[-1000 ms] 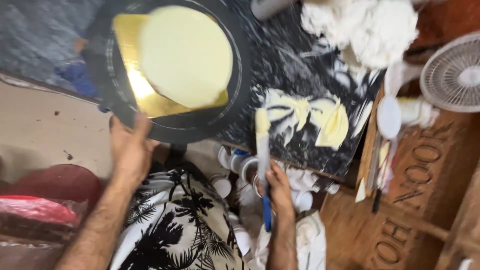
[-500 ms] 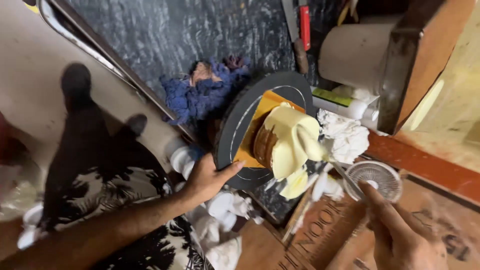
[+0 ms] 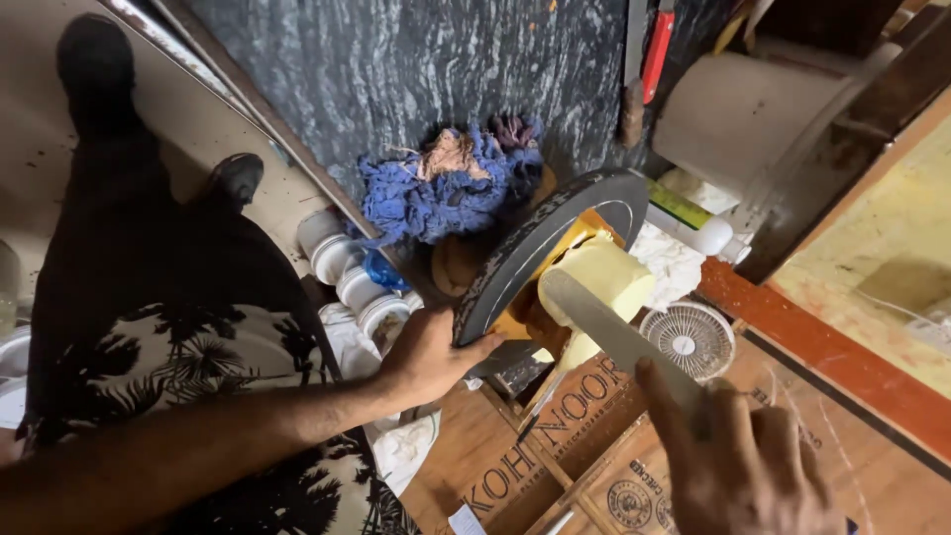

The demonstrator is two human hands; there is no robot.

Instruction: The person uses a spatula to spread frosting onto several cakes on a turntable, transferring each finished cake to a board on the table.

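Observation:
My left hand (image 3: 431,357) grips the lower rim of a round black turntable board (image 3: 540,243), tilted steeply on edge. A cake (image 3: 594,287) coated in pale yellow cream sits on a gold square base on that board, its brown sponge showing at the bottom. My right hand (image 3: 738,461) holds a long metal palette knife (image 3: 604,332), the blade lying flat against the cake's creamed side. The knife handle is hidden inside my fist.
A blue rag pile (image 3: 446,183) lies on the dark marble counter (image 3: 396,69). A small white fan (image 3: 691,340) and a white cylinder container (image 3: 738,114) stand to the right. White cups (image 3: 347,272) sit under the counter edge. Wooden crates (image 3: 555,456) lie below.
The view has swung from above the counter to its side. My left hand has tilted the board up on edge. My right hand brought the palette knife blade onto the cake's side.

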